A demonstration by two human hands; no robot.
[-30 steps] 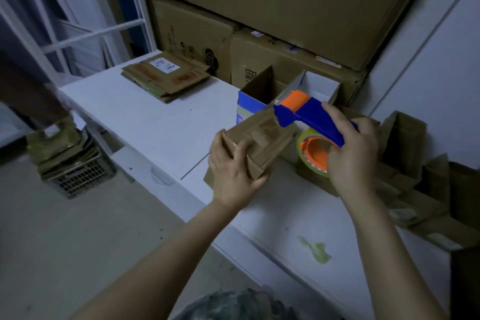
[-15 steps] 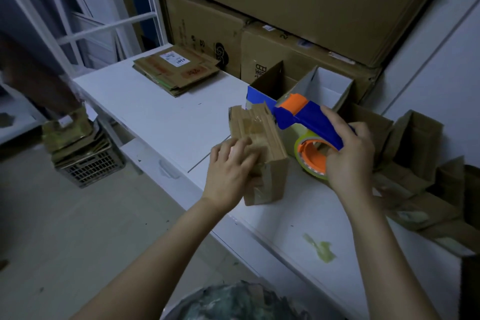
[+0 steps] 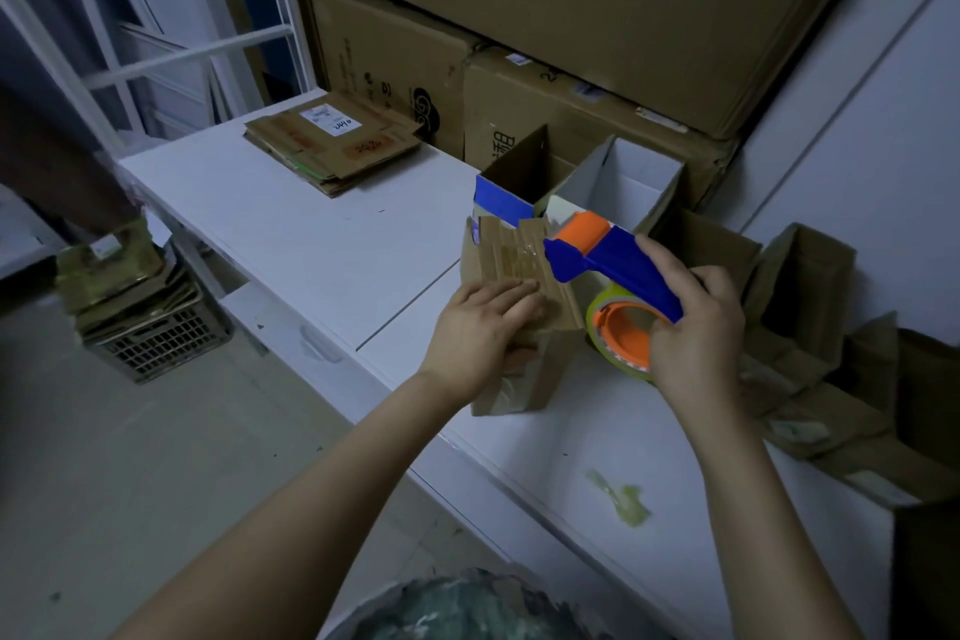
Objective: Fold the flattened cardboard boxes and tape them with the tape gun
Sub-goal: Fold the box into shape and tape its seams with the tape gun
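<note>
A small brown cardboard box point(image 3: 514, 379) stands upright on the white table point(image 3: 322, 244), its folded top flaps facing up. My left hand point(image 3: 480, 327) lies on those flaps with straight fingers pressing them down. My right hand point(image 3: 696, 327) grips the blue and orange tape gun point(image 3: 608, 260) by its handle. The gun's orange head sits at the far right edge of the box top. Its tape roll point(image 3: 623, 333) hangs just right of the box. A stack of flattened boxes point(image 3: 332, 140) lies at the table's far left.
Open folded boxes point(image 3: 613, 182) stand behind the work spot, and more brown ones point(image 3: 810, 286) crowd the table's right side. Large cartons point(image 3: 571, 5) are piled against the back. A crate of cardboard point(image 3: 150, 333) sits on the floor at left. A tape scrap point(image 3: 621, 504) sticks near the front edge.
The box went from tilted in my left hand to standing upright on the table. My left hand moved onto its top flaps, and the tape gun's head came to the top's far edge.
</note>
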